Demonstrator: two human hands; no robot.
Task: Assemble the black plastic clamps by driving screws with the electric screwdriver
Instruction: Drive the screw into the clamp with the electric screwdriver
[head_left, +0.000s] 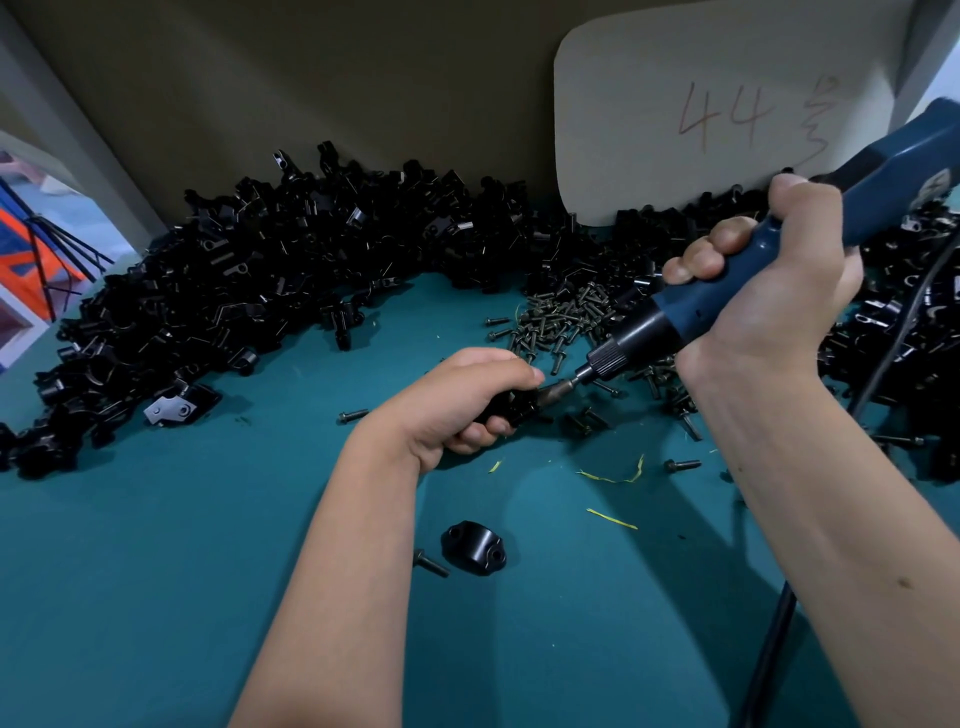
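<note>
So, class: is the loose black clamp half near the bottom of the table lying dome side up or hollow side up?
Dome side up. The clamp half shows its rounded back and both screw holes, flanges flat on the green table.

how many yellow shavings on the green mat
3: a long curled one right of the left hand, a straight one nearer, a tiny one below that hand. Smaller bits may be hidden.

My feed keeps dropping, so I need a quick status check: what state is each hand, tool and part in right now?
Left hand: grips a black clamp on the table.
Right hand: grips the electric screwdriver, tilted, bit at the clamp.
Loose clamp half: lying free, a screw beside it.
Screw pile: loose, unsorted.
Clamp heap: piled along the back.
</note>
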